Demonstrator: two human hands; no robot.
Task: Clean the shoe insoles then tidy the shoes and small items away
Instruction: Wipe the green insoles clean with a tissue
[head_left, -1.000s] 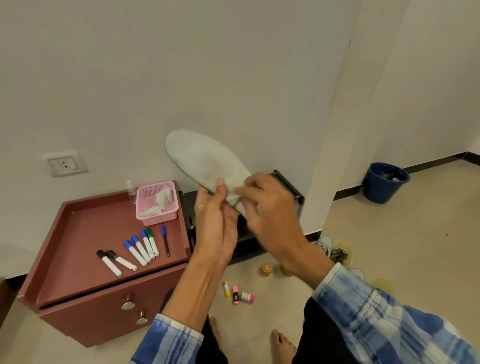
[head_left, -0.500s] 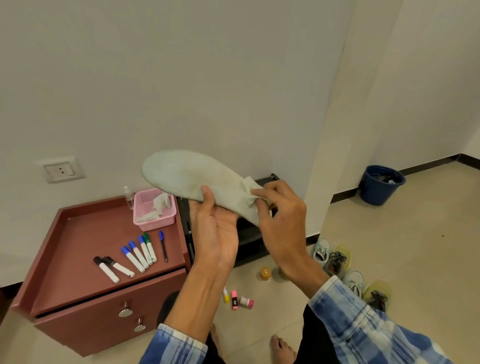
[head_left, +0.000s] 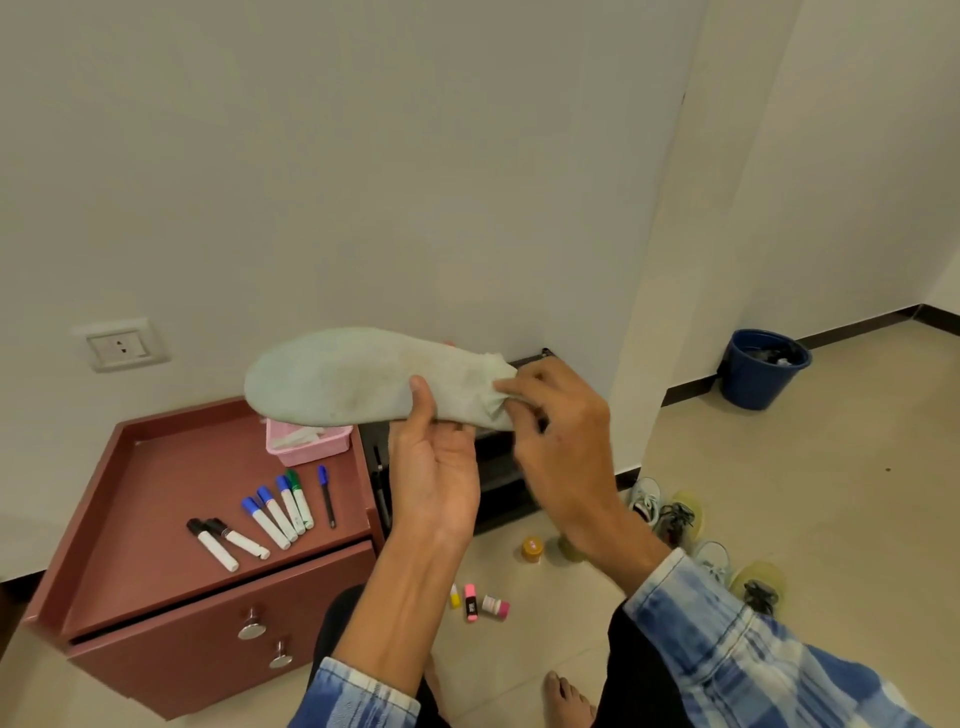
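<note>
A pale green, stained shoe insole (head_left: 343, 376) is held level in front of the wall, toe end pointing left. My left hand (head_left: 434, 467) grips it from below, thumb on its top face. At the heel end, my right hand (head_left: 558, 441) pinches a small crumpled white wipe (head_left: 496, 397) against the insole. On the floor to the right lie two pairs of small shoes (head_left: 675, 514). Little coloured bottles (head_left: 478, 603) and an orange-lidded jar (head_left: 532, 548) sit on the floor below my hands.
A low red cabinet (head_left: 156, 499) on the left carries several markers (head_left: 275, 509), a pen and a pink basket (head_left: 306, 441) with wipes. A black shoe rack (head_left: 498, 478) stands behind my hands. A blue bucket (head_left: 761, 369) sits by the far wall. My bare feet show at the bottom.
The insole has tilted from pointing up-left to lying nearly level, and dropped over the basket. My right hand with the wipe has slid along it to the heel end.
</note>
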